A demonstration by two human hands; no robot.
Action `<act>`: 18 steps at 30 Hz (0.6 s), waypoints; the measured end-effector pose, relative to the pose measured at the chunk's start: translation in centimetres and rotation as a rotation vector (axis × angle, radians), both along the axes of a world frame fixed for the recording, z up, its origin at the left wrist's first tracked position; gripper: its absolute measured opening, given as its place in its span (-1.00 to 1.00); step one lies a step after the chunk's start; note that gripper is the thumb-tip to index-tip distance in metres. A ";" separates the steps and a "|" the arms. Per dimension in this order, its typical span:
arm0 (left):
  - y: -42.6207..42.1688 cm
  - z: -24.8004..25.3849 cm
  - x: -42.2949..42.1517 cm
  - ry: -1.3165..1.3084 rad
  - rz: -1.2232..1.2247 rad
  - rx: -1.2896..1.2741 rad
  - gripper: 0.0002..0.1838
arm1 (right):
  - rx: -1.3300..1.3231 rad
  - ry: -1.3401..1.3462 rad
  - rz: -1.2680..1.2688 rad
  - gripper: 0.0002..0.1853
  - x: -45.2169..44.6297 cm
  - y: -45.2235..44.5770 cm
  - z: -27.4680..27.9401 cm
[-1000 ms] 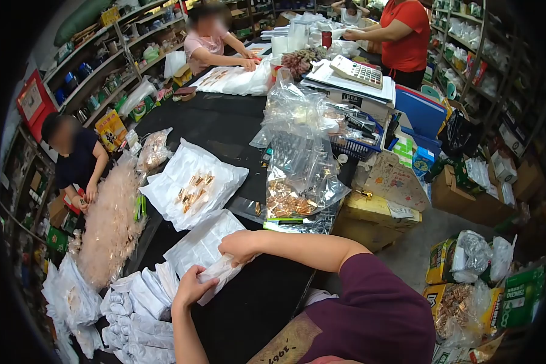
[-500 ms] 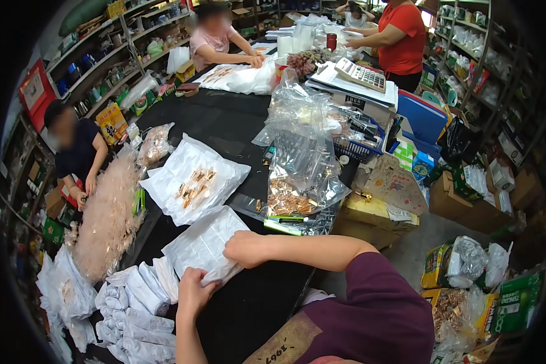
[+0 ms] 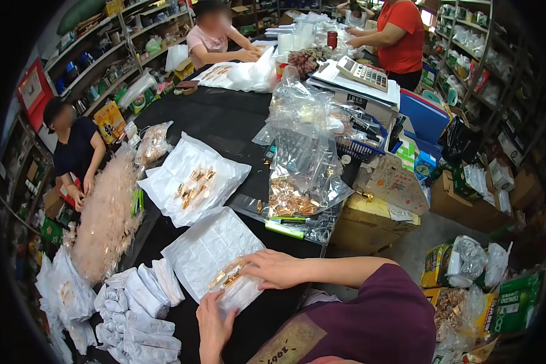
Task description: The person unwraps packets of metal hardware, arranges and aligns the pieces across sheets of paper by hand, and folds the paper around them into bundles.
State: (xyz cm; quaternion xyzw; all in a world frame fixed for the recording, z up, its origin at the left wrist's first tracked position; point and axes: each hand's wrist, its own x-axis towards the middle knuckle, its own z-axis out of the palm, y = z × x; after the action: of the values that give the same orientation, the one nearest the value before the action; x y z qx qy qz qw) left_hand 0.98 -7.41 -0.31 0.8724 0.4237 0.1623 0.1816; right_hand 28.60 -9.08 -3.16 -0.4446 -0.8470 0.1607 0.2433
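A white paper sheet (image 3: 203,246) lies spread on the black table in front of me. Across its lower part runs a row of small gold-coloured metal pieces (image 3: 226,276), whose exact kind I cannot make out. My right hand (image 3: 274,269) rests over the right end of this row, fingers stretched out and apart. At the sheet's near edge, my left hand (image 3: 216,316) has its fingertips by the pieces and its thumb held apart. Just beyond lies a second white sheet (image 3: 164,173) with more gold-coloured pieces (image 3: 195,187) on it.
Rolled white paper bundles (image 3: 136,330) pile up to my left, beside many clear-wrapped pieces (image 3: 106,221). Plastic bags of gold-coloured parts (image 3: 294,197) and a green cutter (image 3: 284,228) lie at the right edge. Co-workers sit or stand around the table (image 3: 224,118).
The near sheet has gone from folded over to laid out, baring the gold-coloured pieces. My right hand has opened from a closed grip, and both hands have moved lower and to the right.
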 end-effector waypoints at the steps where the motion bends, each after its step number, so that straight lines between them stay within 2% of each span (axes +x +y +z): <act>1: 0.2 -0.1 0.1 0.002 -0.003 0.005 -0.35 | -0.027 0.001 -0.013 -0.39 0.0 0.1 0.1; 5: 0.4 -0.2 0.6 -0.056 0.107 -0.161 -0.43 | -0.098 -0.032 -0.015 -0.47 -0.3 0.6 1.1; 7: 0.2 0.8 0.9 -0.040 0.070 -0.147 -0.48 | -0.122 -0.051 -0.006 -0.50 -0.3 0.4 1.3; 9: -0.1 1.2 0.9 -0.033 0.052 -0.137 -0.50 | -0.115 -0.020 0.024 -0.62 -0.3 0.1 1.5; 12: -0.9 1.1 0.1 -0.051 -0.025 -0.246 -0.55 | -0.069 0.000 0.069 -0.70 0.2 -0.9 2.1; 15: -2.1 0.8 -0.7 0.015 -0.096 -0.194 -0.58 | 0.014 0.006 0.125 -0.76 1.2 -2.2 2.4; 18: -2.9 1.2 -0.5 0.055 -0.151 -0.077 -0.60 | -0.131 0.183 0.115 -0.81 1.6 -2.9 1.5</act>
State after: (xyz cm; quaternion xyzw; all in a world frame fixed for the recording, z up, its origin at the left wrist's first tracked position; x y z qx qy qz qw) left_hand 0.51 -10.31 0.94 0.8983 0.3676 0.1078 0.2150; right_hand 30.20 -12.01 -1.65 -0.3936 -0.8329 0.2694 0.2805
